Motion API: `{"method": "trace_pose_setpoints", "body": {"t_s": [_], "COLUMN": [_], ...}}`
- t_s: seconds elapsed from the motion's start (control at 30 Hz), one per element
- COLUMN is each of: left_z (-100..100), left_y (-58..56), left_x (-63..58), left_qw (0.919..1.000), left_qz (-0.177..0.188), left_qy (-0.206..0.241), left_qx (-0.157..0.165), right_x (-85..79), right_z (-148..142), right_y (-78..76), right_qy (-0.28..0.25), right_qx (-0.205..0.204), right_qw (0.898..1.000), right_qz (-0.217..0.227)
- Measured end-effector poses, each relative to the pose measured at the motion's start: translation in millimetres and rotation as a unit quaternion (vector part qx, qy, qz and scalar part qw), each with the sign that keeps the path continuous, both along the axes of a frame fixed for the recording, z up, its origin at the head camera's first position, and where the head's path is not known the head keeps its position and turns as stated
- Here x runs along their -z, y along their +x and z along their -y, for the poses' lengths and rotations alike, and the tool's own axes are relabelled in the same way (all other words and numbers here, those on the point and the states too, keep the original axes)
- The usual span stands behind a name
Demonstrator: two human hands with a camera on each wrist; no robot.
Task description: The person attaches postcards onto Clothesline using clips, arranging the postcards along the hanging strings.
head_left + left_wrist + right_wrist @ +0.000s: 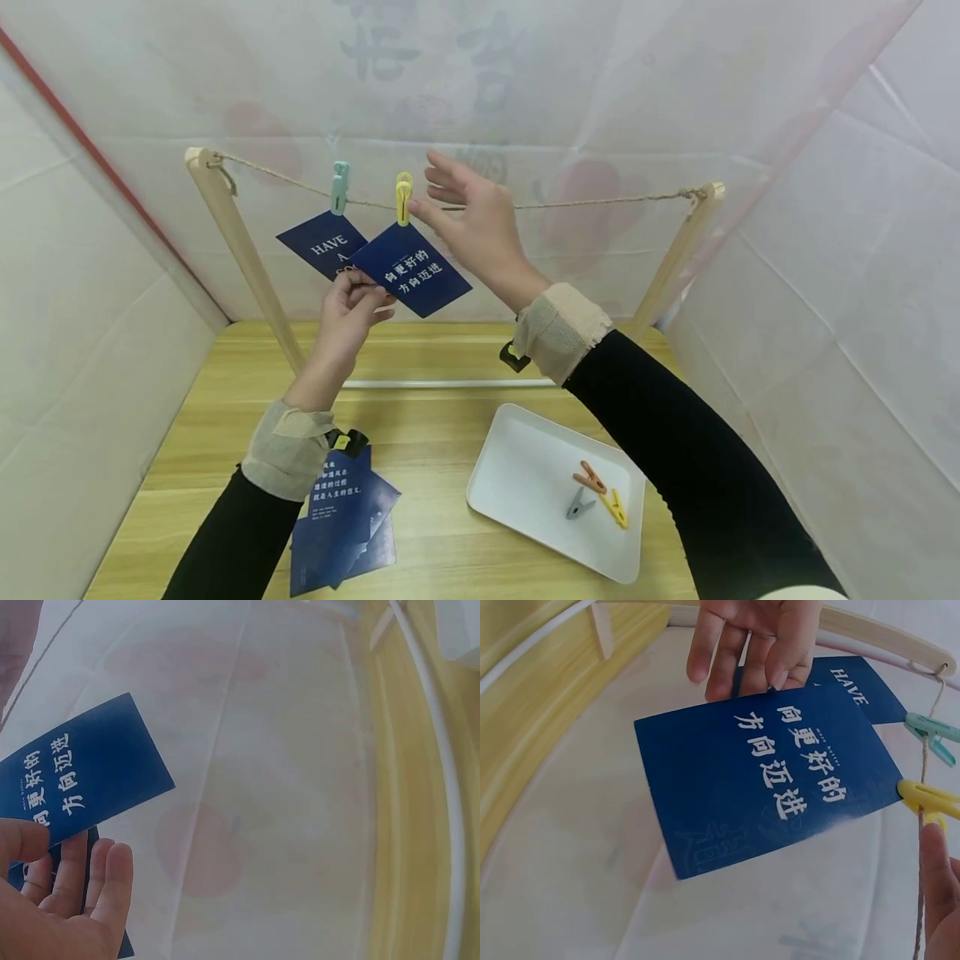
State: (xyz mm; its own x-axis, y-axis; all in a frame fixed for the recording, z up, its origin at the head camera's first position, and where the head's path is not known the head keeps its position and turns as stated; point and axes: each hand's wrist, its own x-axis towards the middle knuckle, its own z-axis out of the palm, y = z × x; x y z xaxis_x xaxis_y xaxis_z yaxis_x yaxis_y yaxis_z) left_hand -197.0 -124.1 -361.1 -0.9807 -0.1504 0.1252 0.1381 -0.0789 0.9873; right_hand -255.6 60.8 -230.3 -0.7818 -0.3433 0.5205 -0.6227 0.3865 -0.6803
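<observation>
A dark blue card with white Chinese lettering hangs tilted by one corner from a yellow clothespin on the twine. My left hand pinches the card's lower left edge, thumb in front and fingers behind. Beside the yellow clothespin is my right hand, its fingers extended and the thumb tip right at the clip, as the right wrist view shows. Just left, a second blue card reading "HAVE A" hangs from a teal clothespin, partly hidden behind the first card.
Two wooden posts hold up the twine above a wood-grain table. A white tray at the front right carries orange, grey and yellow clothespins. Several more blue cards lie stacked at the front left, partly under my left forearm.
</observation>
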Motion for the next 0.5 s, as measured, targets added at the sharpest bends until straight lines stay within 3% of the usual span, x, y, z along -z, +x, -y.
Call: {"method": "trace_pose_setpoints", "body": {"t_s": [0.27, 0.5], "left_z": [6, 17], "left_y": [5.8, 14.8], "left_x": [8.8, 21.9], "left_qw": [0.9999, 0.9995], "left_qz": [0.013, 0.032], "left_qy": [-0.005, -0.009], "left_qx": [-0.007, -0.003], "right_x": [6.0, 30.0], "right_z": [-27, -69], "right_y": [6.7, 12.2], "right_qy": [-0.038, -0.06], "right_qx": [-0.004, 0.019], "right_qw": [0.995, 0.99], "right_qz": [-0.098, -0.127]}}
